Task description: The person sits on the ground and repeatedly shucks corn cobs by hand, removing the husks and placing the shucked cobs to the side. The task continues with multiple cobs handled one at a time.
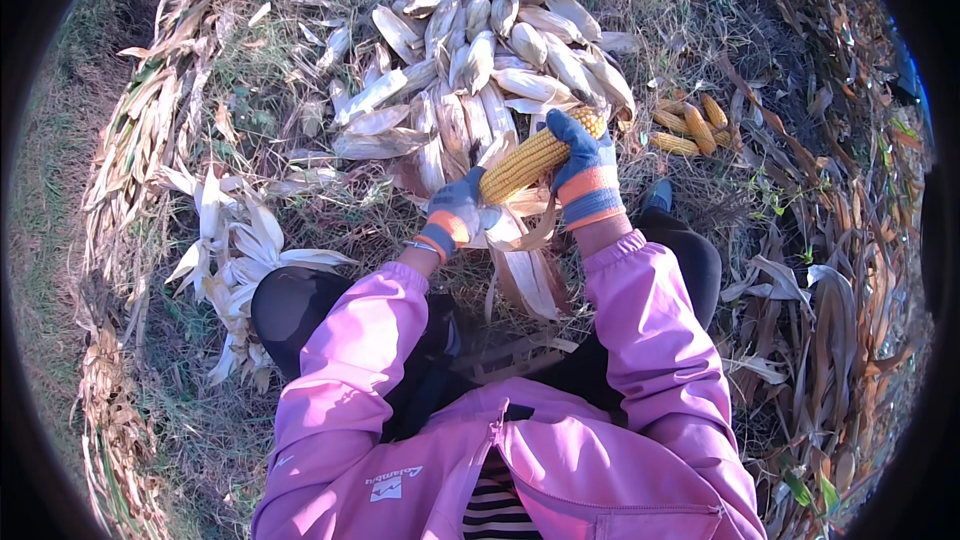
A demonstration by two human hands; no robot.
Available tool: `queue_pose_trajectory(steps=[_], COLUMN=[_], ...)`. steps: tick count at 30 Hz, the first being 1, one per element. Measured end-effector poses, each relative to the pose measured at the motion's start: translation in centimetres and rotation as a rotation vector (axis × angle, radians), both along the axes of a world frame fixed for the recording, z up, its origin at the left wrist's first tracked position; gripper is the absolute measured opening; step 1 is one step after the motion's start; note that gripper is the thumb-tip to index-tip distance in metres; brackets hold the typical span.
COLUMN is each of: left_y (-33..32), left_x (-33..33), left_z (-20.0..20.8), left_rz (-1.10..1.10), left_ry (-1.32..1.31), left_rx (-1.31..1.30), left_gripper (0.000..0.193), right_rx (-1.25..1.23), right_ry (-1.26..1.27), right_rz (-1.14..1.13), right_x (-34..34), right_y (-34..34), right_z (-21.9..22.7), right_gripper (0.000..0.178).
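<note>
Both my gloved hands are on one yellow ear of corn [525, 166], tilted with its upper end to the right. My right hand [582, 165] is closed round the ear near that end. At its lower left end, my left hand [456, 208] is closed, partly hiding where the ear meets the husk. Pale, dry husk leaves [527, 275] hang down from the ear between my hands. Just beyond lies a heap of unhusked ears [490, 50] in dry, whitish husks.
Several bare yellow ears [698, 128] lie on the grass to the right of the heap. Stripped husks [235, 250] are piled at left, by my knee. Dry stalks [130, 180] line the left side, and dry leaves [835, 330] the right.
</note>
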State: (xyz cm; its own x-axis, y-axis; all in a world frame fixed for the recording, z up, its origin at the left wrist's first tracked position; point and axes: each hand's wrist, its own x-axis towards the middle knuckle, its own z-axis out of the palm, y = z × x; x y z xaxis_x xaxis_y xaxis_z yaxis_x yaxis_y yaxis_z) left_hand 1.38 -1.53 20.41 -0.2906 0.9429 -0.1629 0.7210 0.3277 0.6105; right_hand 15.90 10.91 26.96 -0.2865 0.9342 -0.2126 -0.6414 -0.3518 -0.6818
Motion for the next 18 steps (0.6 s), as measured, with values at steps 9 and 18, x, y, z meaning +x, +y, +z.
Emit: queue_pose_trajectory(steps=[9,18], left_y=[0.0,0.0], left_x=[0.4,-0.7], left_z=[0.8,2.8], left_rz=[-0.029,-0.045], left_ry=[0.168,0.409], left_rx=[0.033,-0.107], left_gripper=[0.044,0.045], right_rx=[0.005,0.408], right_ry=[-0.057,-0.574], right_rz=[0.071,0.402], right_x=[1.6,4.4], right_y=[1.9,3.7], right_z=[0.0,1.6], right_gripper=[0.026,0.018])
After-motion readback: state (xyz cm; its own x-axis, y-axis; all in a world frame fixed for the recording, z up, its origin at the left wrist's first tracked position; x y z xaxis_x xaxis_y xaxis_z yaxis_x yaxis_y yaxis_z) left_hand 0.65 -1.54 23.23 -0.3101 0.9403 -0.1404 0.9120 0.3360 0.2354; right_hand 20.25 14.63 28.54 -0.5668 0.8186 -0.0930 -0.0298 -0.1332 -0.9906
